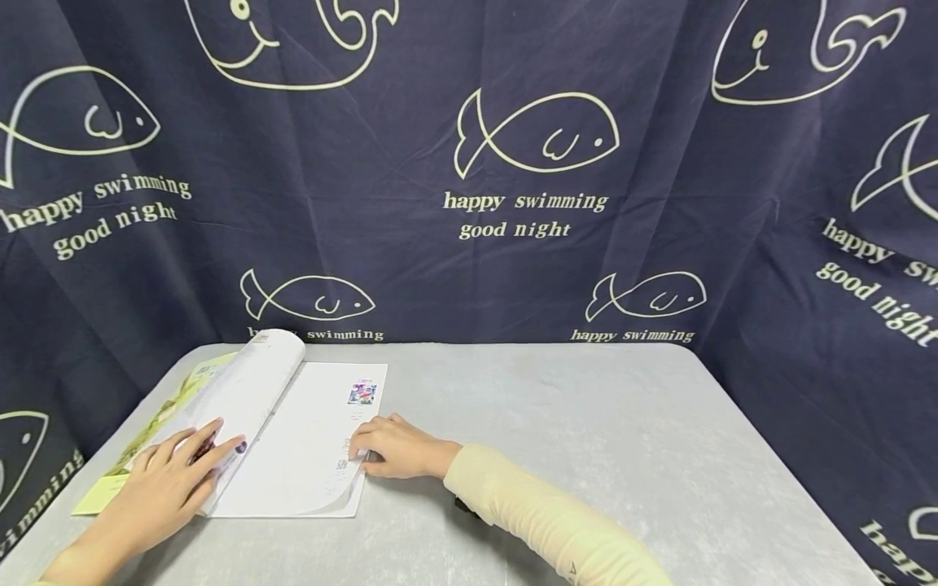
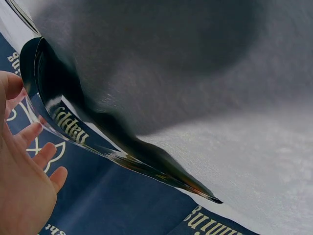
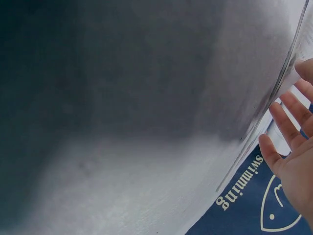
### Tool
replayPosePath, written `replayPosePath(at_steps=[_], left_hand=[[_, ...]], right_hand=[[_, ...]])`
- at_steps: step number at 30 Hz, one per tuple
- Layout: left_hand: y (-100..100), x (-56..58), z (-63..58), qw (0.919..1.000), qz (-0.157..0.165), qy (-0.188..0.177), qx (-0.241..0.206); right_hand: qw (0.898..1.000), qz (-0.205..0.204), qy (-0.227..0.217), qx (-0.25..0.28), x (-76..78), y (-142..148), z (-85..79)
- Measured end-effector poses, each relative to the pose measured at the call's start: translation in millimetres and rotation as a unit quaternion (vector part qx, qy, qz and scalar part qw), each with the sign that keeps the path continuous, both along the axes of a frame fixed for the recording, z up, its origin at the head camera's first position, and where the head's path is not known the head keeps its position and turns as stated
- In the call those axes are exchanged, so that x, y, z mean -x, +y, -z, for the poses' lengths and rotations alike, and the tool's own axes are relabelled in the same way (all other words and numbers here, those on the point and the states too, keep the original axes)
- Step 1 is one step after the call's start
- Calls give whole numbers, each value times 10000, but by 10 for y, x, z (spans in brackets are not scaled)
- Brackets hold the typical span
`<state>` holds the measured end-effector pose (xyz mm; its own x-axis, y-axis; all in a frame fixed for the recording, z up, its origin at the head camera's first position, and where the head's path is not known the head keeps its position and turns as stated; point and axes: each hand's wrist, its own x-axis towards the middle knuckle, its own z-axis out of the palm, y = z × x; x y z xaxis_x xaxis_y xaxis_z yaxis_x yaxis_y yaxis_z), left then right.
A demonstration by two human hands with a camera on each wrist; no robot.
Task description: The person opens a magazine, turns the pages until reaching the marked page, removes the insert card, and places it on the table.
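A magazine [image 1: 293, 480] lies spread on the left part of the table, its right page mostly white with a small colour picture near the upper right. Its left-side pages [image 1: 252, 378] bulge up in a curl, over a green-yellow cover sheet [image 1: 164, 415]. My left hand [image 1: 164, 484] rests on those pages with fingers spread; in the left wrist view the hand [image 2: 29, 161] is beside the glossy page edges [image 2: 122, 154]. At the right margin, my right hand [image 1: 399, 448] pinches the edge of the white page, whose lower corner bends upward. The right wrist view shows fingers [image 3: 283, 120] at the magazine's edge.
The grey table [image 1: 586, 456] extends to the right of the magazine. Behind it and at both sides hangs a dark blue curtain [image 1: 410, 268] with fish drawings and lettering. A small dark object [image 1: 464, 506] shows under the right sleeve [image 1: 542, 509].
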<state>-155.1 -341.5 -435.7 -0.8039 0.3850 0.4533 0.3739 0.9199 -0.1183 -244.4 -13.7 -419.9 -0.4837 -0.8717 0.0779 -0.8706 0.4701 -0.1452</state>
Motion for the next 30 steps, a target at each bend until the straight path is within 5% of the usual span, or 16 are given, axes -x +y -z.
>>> replayPosePath(at_steps=[16, 30], left_hand=[[-11, 3, -21, 9996, -236, -135, -8], [-24, 31, 27, 9998, 174, -34, -50]], right_hand=[[10000, 7, 51, 4, 13, -4, 15], [9993, 50, 173, 329, 18, -16, 9]])
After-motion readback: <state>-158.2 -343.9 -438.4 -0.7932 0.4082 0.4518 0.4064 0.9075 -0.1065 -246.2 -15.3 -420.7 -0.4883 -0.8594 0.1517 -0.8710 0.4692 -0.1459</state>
